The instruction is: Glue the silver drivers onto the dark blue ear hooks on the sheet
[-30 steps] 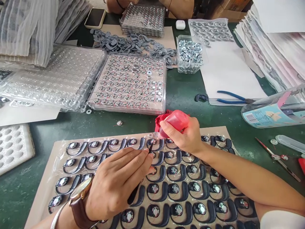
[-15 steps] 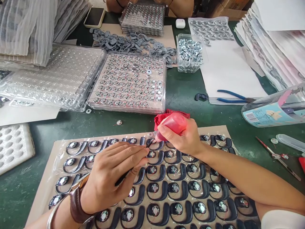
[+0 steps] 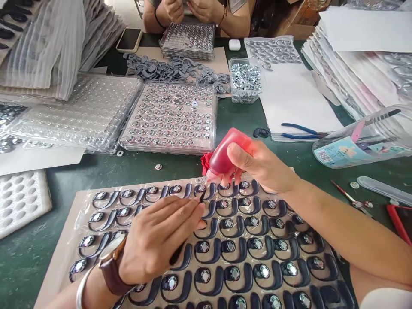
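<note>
My right hand (image 3: 262, 165) grips a translucent red squeeze bottle (image 3: 227, 152), tilted with its nozzle down to the left. The nozzle is just above an ear-hook part (image 3: 200, 189) in the back row, a black curved piece with a round silver speaker. My left hand (image 3: 164, 236) is closed on a slim black pointed tool, probably tweezers (image 3: 202, 196), whose tip is at that same part. Its fingers hide most of the tool. Rows of similar parts lie on a film-covered brown board (image 3: 64, 240). Behind the nozzle a red cloth (image 3: 206, 162) is partly hidden.
Beyond the board stand a tray of silver speakers (image 3: 170, 116), a clear tray (image 3: 74, 111) and a box of metal pieces (image 3: 246, 81). Blue-handled pliers (image 3: 299, 131) and a clear jar (image 3: 360, 137) are on the right. Across the table are another person's hands (image 3: 189, 10).
The bottle has been tipped more upright and its nozzle now shows. My left hand keeps the pointed tool at the back row. The view has tilted up, showing more of the other person's hands.
</note>
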The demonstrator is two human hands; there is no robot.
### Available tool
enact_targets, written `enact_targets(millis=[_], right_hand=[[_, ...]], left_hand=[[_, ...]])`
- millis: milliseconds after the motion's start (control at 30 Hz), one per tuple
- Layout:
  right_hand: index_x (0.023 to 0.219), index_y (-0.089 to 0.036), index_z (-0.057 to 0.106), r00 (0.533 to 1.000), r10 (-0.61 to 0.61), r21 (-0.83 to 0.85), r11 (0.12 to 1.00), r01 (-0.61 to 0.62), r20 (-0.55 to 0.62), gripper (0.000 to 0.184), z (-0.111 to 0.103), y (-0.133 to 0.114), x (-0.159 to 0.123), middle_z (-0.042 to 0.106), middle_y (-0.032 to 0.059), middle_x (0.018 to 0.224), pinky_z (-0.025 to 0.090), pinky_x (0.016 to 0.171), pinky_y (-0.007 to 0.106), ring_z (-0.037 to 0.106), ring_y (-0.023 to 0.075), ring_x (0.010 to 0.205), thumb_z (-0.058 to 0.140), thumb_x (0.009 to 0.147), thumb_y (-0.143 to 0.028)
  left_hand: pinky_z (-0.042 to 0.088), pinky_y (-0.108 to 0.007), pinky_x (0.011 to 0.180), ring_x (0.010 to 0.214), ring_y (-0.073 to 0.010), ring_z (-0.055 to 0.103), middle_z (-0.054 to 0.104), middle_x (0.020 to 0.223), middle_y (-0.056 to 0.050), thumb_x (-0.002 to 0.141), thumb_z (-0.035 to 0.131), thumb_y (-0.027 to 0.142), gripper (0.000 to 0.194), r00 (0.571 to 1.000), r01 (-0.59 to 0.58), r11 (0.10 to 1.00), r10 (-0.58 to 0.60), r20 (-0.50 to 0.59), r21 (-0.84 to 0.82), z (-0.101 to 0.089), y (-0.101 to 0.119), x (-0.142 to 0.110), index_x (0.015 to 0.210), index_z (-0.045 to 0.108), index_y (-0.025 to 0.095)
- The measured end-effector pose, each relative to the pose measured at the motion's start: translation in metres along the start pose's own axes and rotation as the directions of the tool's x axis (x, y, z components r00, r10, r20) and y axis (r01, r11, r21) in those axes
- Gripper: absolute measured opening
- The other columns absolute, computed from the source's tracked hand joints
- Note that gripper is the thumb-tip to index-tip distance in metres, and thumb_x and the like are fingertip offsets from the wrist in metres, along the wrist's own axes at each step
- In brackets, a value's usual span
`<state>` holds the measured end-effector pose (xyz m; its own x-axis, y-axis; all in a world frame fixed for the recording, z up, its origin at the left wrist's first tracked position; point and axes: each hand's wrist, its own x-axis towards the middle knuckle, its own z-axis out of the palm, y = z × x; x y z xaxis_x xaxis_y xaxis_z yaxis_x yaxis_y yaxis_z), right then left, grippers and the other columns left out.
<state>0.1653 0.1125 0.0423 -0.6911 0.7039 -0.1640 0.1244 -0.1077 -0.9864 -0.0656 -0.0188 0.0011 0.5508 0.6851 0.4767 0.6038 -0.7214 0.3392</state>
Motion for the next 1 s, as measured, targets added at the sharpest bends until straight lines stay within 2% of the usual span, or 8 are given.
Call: enact_targets(millis=[67,133,200,267,367,600,733,1000], right_hand=[[0.086,-0.017,0.070,1.000,0.010,0.000,1.000,-0.010,-0.004,0.050,-0.005,0.004,-0.004,0.075,0.0061,0.086,0.051,0.049,0.019,0.069,0.0124,0.065,0.055,0.091,-0.064],[0.085,-0.017,0.069,0.993,-0.027,0.006,1.000,0.028,-0.115,0.041,-0.007,0.014,-0.010,0.074,0.0042,0.077,0.051,0.049,0.020,0.068,0.0124,0.061,0.064,0.088,-0.057],[0.082,-0.017,0.068,0.952,-0.105,-0.004,0.994,0.108,-0.288,0.031,-0.006,0.026,-0.015,0.070,0.0010,0.066,0.052,0.050,0.022,0.066,0.0124,0.056,0.072,0.086,-0.047],[0.080,-0.018,0.067,0.896,-0.194,-0.047,0.980,0.192,-0.399,0.025,-0.003,0.040,-0.020,0.069,-0.0002,0.062,0.055,0.054,0.024,0.067,0.0135,0.055,0.074,0.086,-0.041],[0.083,-0.018,0.067,0.873,-0.268,-0.130,0.963,0.236,-0.408,0.020,0.000,0.055,-0.023,0.072,0.0012,0.064,0.058,0.060,0.028,0.069,0.0155,0.058,0.072,0.088,-0.036],[0.076,-0.018,0.067,0.880,-0.310,-0.210,0.946,0.247,-0.359,0.018,0.000,0.064,-0.023,0.073,0.0010,0.064,0.057,0.062,0.028,0.069,0.0149,0.059,0.072,0.087,-0.032],[0.074,-0.019,0.068,0.886,-0.298,-0.239,0.945,0.221,-0.357,0.023,0.001,0.066,-0.022,0.072,0.0006,0.064,0.057,0.063,0.028,0.068,0.0151,0.059,0.071,0.088,-0.037],[0.077,-0.020,0.070,0.839,-0.311,-0.374,0.917,0.140,-0.447,0.029,0.000,0.063,-0.020,0.069,0.0000,0.061,0.055,0.061,0.028,0.066,0.0157,0.058,0.069,0.087,-0.048]], left_hand=[[0.053,-0.037,0.095,0.107,-0.0206,0.068,0.074,0.113,-0.010,0.098,0.048,0.012,0.026,0.998,-0.058,0.997,0.059,-0.012,0.047,0.006,0.006,0.006,0.117,0.066,0.007],[0.053,-0.037,0.094,0.103,-0.0210,0.069,0.074,0.110,-0.009,0.099,0.049,0.015,0.026,0.996,-0.087,0.993,0.089,-0.021,0.074,0.014,0.010,0.013,0.115,0.067,0.007],[0.054,-0.037,0.093,0.102,-0.0216,0.069,0.074,0.110,-0.009,0.098,0.050,0.016,0.026,0.994,-0.103,0.991,0.105,-0.025,0.081,0.022,0.011,0.018,0.116,0.067,0.006],[0.055,-0.038,0.094,0.104,-0.0225,0.069,0.073,0.112,-0.010,0.099,0.047,0.015,0.029,0.994,-0.111,0.991,0.112,-0.003,0.081,0.029,0.009,0.020,0.119,0.066,0.006],[0.056,-0.040,0.093,0.104,-0.0238,0.069,0.073,0.113,-0.011,0.099,0.043,0.015,0.032,0.991,-0.130,0.986,0.127,0.033,0.100,0.034,0.008,0.021,0.120,0.066,0.007],[0.060,-0.038,0.085,0.096,-0.0253,0.073,0.077,0.103,-0.012,0.099,0.042,0.012,0.029,0.979,-0.204,0.959,0.199,0.044,0.199,0.029,0.017,0.037,0.107,0.069,0.003],[0.061,-0.038,0.082,0.093,-0.0265,0.075,0.077,0.102,-0.013,0.099,0.043,0.011,0.029,0.979,-0.203,0.959,0.197,0.048,0.197,0.029,0.020,0.040,0.105,0.070,0.002],[0.060,-0.038,0.084,0.094,-0.0251,0.074,0.077,0.102,-0.011,0.099,0.044,0.012,0.028,0.981,-0.192,0.963,0.187,0.040,0.190,0.028,0.019,0.039,0.105,0.070,0.004]])
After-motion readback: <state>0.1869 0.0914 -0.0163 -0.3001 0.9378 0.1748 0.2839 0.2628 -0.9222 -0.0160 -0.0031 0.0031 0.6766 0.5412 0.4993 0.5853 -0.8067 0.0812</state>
